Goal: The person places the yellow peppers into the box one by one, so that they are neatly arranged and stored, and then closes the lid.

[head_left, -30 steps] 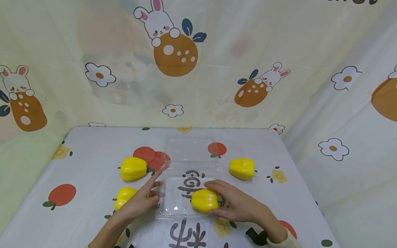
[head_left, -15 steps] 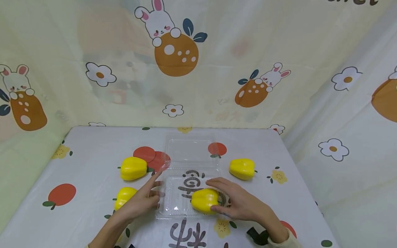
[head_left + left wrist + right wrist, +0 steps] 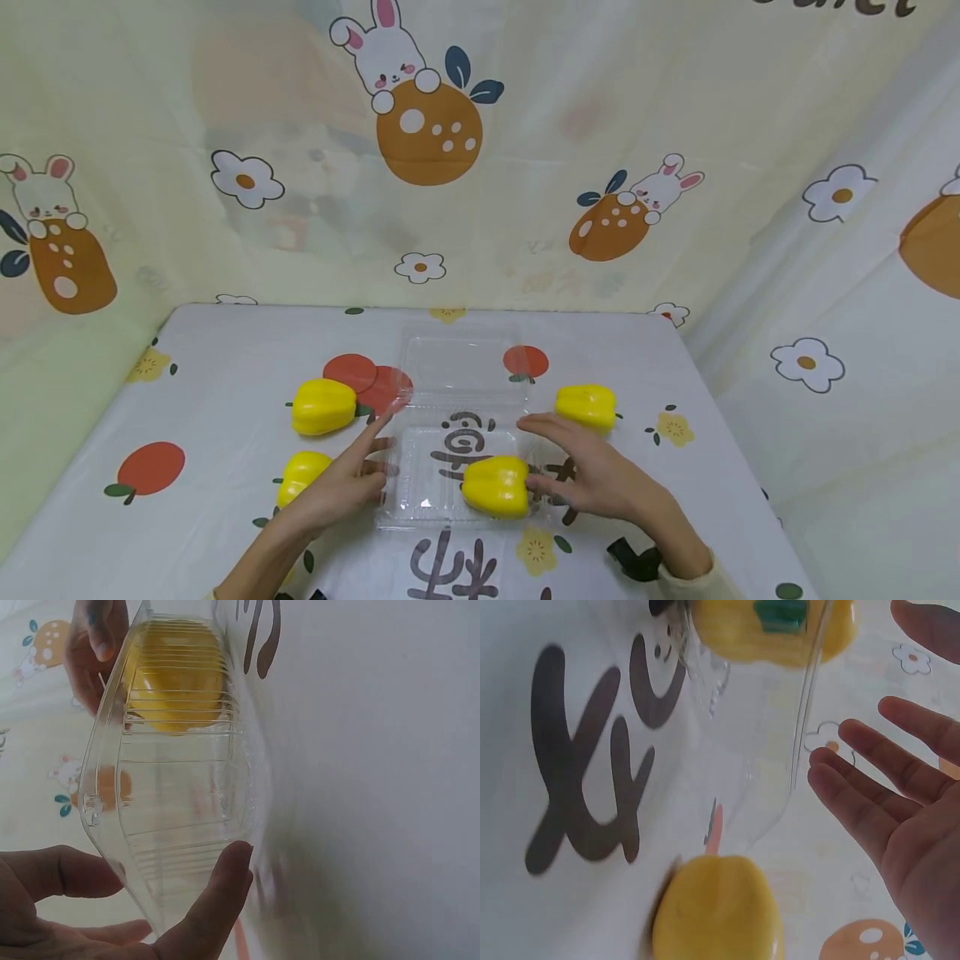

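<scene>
A clear plastic clamshell container [image 3: 427, 508] lies with its lid folded back, away from the person. One yellow bell pepper [image 3: 495, 487] sits in the base's right part, green stem to the right. My left hand [image 3: 347, 477] rests against the base's left side, index finger stretched along the edge; in the left wrist view its fingertips [image 3: 229, 874] touch the clear wall and rim. Beside the pepper, my right hand [image 3: 592, 475] has its fingers spread, thumb tip close to the stem end. In the right wrist view nothing lies between these fingers [image 3: 862, 806].
Two more yellow peppers lie on the left, a farther pepper [image 3: 324, 407] and a nearer pepper [image 3: 302, 477] partly hidden by the left arm. Another pepper [image 3: 585, 406] lies behind the right hand. A printed cloth [image 3: 210, 400] covers the table, and a patterned curtain [image 3: 510, 208] hangs behind.
My right hand has let go of the pepper in the container and drawn back to the right. The pepper and my left hand have stayed in place.
</scene>
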Demonstrator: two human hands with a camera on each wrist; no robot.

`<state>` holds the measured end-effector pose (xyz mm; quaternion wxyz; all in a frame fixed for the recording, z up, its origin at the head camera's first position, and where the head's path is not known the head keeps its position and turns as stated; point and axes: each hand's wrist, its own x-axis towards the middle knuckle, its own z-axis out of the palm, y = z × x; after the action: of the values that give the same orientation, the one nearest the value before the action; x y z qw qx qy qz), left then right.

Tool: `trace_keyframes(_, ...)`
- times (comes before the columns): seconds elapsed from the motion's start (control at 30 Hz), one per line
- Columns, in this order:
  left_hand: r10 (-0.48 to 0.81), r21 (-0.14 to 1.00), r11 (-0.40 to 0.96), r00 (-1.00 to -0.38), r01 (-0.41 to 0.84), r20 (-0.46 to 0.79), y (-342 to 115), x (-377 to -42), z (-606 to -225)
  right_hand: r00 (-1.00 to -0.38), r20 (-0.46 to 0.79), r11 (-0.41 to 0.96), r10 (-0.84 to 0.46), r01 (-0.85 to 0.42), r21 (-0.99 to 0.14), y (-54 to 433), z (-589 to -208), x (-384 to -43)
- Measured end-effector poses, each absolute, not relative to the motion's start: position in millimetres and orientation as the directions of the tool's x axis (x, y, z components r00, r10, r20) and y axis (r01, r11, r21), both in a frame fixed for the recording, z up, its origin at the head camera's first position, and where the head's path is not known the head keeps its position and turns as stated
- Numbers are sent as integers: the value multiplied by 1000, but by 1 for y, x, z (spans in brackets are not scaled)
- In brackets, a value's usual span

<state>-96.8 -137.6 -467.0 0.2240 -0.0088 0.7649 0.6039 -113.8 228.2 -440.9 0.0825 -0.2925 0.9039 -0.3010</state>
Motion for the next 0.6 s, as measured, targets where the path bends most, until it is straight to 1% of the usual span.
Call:
trace_keyframes(0.13, 256, 918, 275, -898, -287, -357, -138, -97, -467, -839, 73, 690, -540, -491, -532, 234, -439, -119)
trace_keyframes(0.33, 253, 919, 273, -900, -285, -355, -138, -97, -468, -864, 153, 700, -479, -481, -528, 245, -440, -131)
trace_keyframes(0.47, 253, 919, 271, -900, -288, -356, -137, -97, -467, -881, 171, 727, -441, -462, -509, 253, -442, -138)
trace_keyframes(0.6, 258, 919, 269, -898, -288, -357, -138, -96, -466, -895, 170, 735, -412, -437, -519, 260, -442, -142)
